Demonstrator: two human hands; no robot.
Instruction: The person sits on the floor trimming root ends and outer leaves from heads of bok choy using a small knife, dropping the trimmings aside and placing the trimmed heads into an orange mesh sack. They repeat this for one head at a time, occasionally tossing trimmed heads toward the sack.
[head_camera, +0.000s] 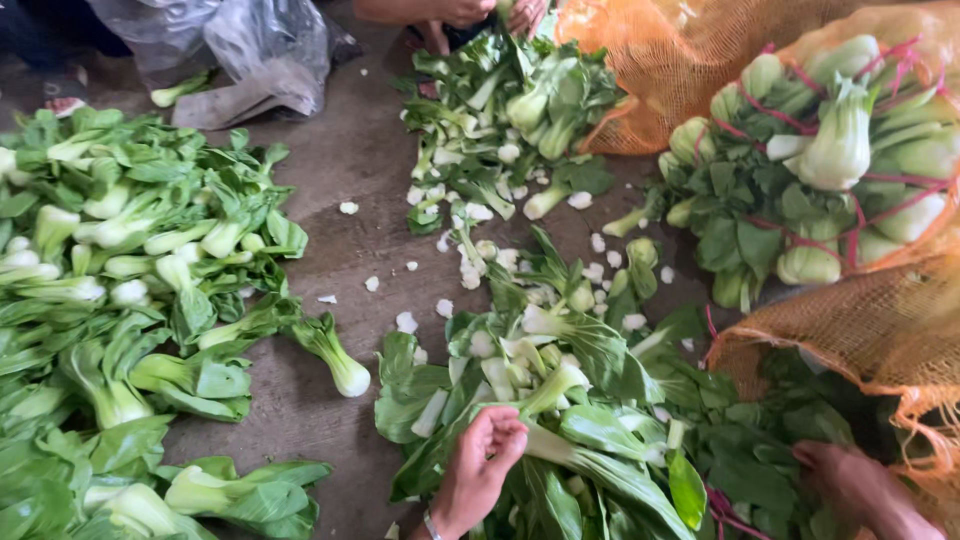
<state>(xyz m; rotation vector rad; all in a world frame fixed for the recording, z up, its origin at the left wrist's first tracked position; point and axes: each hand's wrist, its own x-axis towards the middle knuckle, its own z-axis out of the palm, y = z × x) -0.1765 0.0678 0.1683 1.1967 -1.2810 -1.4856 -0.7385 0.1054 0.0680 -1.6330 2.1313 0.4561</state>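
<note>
Head view: left hand (482, 462) is curled around the base of a bok choy (560, 452) on the middle leaf pile (560, 380), fingers closed on the pale stalk for control. Its long axis runs left to right, stalk end toward the left hand, leaves toward lower right. Right hand (858, 487) rests among leaves beside the orange mesh sack (880, 330); its grip cannot be determined. Trimmed heads (120, 300) lie sorted apart at left

A bok choy head (560, 385), white-stalked with dark green leaves, is lying tilted atop the loose leaf pile (600, 440) on the floor (340, 170), stem pointing toward the trimmings.
</note>
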